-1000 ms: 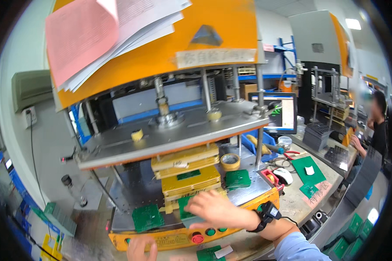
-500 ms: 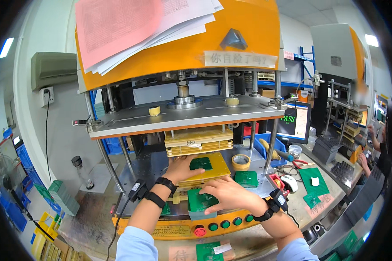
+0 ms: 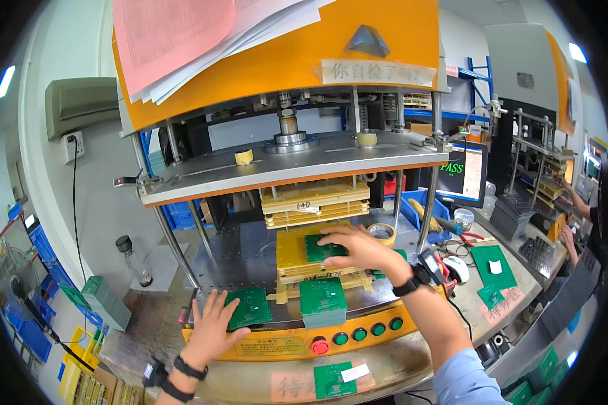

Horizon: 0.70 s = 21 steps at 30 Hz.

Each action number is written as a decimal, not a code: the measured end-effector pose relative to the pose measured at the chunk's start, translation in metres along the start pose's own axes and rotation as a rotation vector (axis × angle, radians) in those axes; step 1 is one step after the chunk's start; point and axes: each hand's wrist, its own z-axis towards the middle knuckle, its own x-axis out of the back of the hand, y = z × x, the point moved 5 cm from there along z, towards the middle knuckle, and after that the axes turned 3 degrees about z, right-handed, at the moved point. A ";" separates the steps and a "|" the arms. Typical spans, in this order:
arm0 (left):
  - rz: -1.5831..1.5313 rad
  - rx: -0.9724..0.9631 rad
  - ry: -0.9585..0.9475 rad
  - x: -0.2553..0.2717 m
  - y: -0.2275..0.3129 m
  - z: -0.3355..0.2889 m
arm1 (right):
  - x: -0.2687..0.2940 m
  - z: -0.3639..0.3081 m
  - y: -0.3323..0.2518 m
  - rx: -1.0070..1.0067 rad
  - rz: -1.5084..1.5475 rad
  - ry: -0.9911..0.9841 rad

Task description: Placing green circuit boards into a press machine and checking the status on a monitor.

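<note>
Factory floor, pale walls, an air unit high on the left wall. Centre of view: a large orange press machine point(image 3: 277, 81) with loose pink and white papers point(image 3: 182, 34) stacked on top, and a steel platen on four columns.

Under the platen sits a yellow fixture block point(image 3: 314, 260). A green circuit board point(image 3: 324, 248) lies in the fixture's top recess. Right hand point(image 3: 361, 246) reaches in under the platen and lies flat on this board, fingers spread, palm down; grip is a flat press, not a pinch. Black wristband on that wrist.

Left hand point(image 3: 209, 331) rests at the machine's front edge, fingers spread, fingertips touching a second green board point(image 3: 248, 307) that lies flat on the steel bed to the left of the fixture. No closed grip there either.

A stack of green boards point(image 3: 323, 300) stands just in front of the fixture, between the two hands. Below it, on the orange front panel, a red button point(image 3: 320, 346) and a row of green buttons point(image 3: 368, 332).

A tape roll point(image 3: 384, 233) lies on the bed, right of the fixture. Further right, the worktop point(image 3: 479, 317) carries more green boards and a computer mouse point(image 3: 457, 268). A monitor point(image 3: 463, 172) with green text stands behind. Another person's arm shows at the far right edge.
</note>
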 end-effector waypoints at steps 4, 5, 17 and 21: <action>-0.194 -0.070 0.297 0.006 0.039 -0.046 | -0.022 0.025 0.043 -0.021 0.029 -0.016; -0.213 -0.077 0.308 -0.006 0.048 -0.065 | -0.025 0.027 0.049 -0.036 0.043 -0.035; -0.333 0.163 0.337 -0.049 0.053 -0.115 | -0.029 0.037 0.047 -0.044 0.024 -0.103; -0.366 0.151 0.357 -0.049 0.056 -0.112 | -0.031 0.039 0.060 -0.046 0.104 -0.159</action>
